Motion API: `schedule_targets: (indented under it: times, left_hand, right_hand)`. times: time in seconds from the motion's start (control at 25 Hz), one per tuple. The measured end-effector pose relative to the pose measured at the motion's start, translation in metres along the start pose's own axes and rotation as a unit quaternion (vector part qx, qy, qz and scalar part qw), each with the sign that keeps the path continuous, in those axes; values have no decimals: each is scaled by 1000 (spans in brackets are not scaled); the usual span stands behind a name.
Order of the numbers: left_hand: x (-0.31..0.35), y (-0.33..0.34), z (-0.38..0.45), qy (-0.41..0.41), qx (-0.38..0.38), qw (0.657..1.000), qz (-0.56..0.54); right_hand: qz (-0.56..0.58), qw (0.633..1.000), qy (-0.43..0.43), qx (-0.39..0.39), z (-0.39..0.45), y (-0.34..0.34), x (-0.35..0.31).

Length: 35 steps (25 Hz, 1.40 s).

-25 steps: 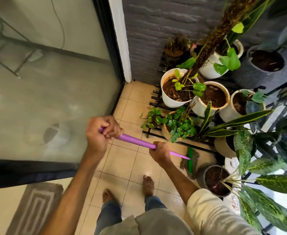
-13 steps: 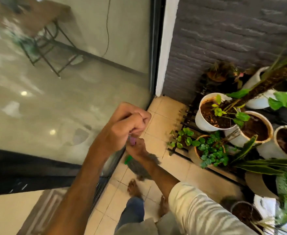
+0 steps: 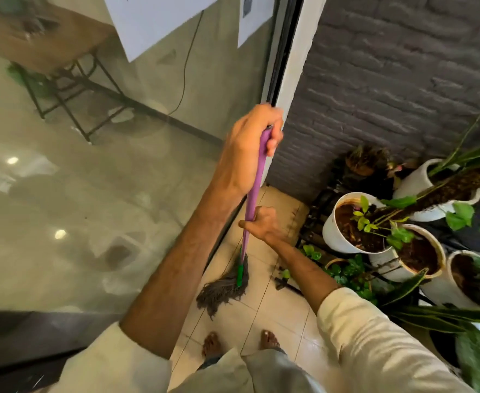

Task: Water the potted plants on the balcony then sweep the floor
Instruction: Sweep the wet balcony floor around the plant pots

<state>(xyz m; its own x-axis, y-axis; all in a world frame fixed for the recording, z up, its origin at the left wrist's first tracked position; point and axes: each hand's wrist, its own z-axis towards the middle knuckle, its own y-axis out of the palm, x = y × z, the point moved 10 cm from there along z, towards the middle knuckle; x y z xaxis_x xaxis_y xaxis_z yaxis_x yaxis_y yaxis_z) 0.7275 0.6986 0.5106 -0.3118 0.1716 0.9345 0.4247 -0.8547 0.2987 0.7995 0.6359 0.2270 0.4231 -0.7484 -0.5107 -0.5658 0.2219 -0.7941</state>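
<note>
No readable text; print on the white wall sheets [image 3: 159, 21] too blurred.

I am seeing soft, even daylight with no hard shadows. The glass door [image 3: 97, 171] on the left is throwing hazy reflections, with small bright glare spots showing on its near part. The wide lens is bending the door frame [image 3: 290, 66] and stretching the edges. The leaves [image 3: 477, 361] at the near right corner are smearing into blur, while the centre is staying fairly sharp.
</note>
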Motion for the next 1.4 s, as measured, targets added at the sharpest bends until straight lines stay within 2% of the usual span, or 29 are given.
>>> schedule_targets:
  times: [0.08, 0.2, 0.36, 0.56, 0.76, 1.12, 1.4]
  left_hand:
    - [14, 17, 29, 33, -19, 999, 6]
    - [28, 51, 75, 38, -56, 998, 9]
    - [24, 96, 133, 74, -124, 990, -3]
    - [12, 125, 182, 96, -121, 988, 21]
    - [-11, 134, 219, 73, -100, 991, 43]
    - [-22, 199, 280, 76, -177, 981, 27]
    - [-41, 222, 337, 93, -201, 970, 97]
  right_hand:
    - [16, 1000, 2, 24, 22, -27, 4]
    - [48, 998, -2, 47, 57, -72, 7]
    - [72, 995, 0, 70, 111, -131, 25]
    - [93, 989, -28, 107, 172, -194, 50]
    - [100, 992, -35, 73, 205, -213, 69]
    - [121, 989, -79, 22, 212, -232, 107]
    - [158, 986, -14, 45, 273, -271, 126]
